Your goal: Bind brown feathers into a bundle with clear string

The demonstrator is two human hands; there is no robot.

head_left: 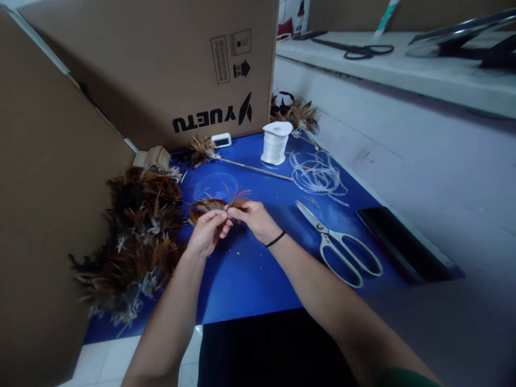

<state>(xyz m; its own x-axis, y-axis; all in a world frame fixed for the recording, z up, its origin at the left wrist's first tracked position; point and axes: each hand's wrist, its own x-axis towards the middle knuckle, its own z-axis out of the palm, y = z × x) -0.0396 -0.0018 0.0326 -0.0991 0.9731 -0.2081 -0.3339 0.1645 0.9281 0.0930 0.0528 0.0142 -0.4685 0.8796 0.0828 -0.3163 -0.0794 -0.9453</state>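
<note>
My left hand and my right hand meet fingertip to fingertip over the blue table. Both are closed in a pinch on brown feathers, which fan out beyond the fingers to the left and away from me. The quill ends between my fingertips are too small to make out. A heap of brown and black feather bunches lies to the left of my left hand. Right of my right hand rest large scissors, their blades slightly apart. A clear round dish sits just behind the feathers.
Behind are a stick with feathers tied at one end, a white ribbon spool, loose clear ribbon and a small white device. Cardboard boxes wall the back and left. A dark phone-like slab lies right, below a ledge.
</note>
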